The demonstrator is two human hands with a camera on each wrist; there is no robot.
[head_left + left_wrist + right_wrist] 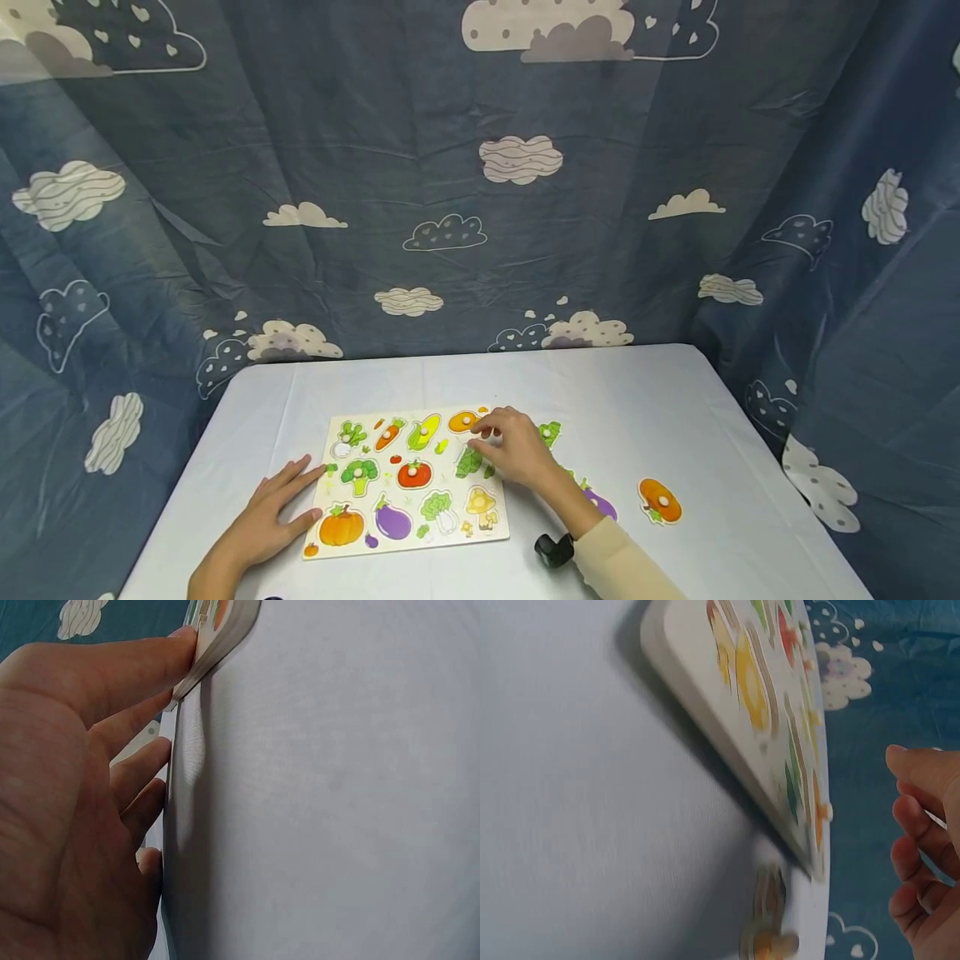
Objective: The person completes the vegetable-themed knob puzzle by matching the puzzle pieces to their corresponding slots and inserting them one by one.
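A white vegetable puzzle board (412,537) lies on the table in front of me. My left hand (262,517) rests at its left edge, fingers extended; in the left wrist view a fingertip touches the board's corner (225,645). Over the upper right corner hovers my right hand (513,450), near an orange knobbed piece (462,422) set in the board. In the right wrist view its fingers (911,814) are loosely bent with nothing between them. The tomato (414,475), broccoli (360,473) and corn (424,432) show in the board.
Right of the board, a purple eggplant piece (602,505) is partly hidden by my right forearm. A green piece (550,432) lies behind that arm, and an orange knobbed piece (661,501) farther right. A cloud-patterned curtain (450,183) hangs behind the white table (750,550).
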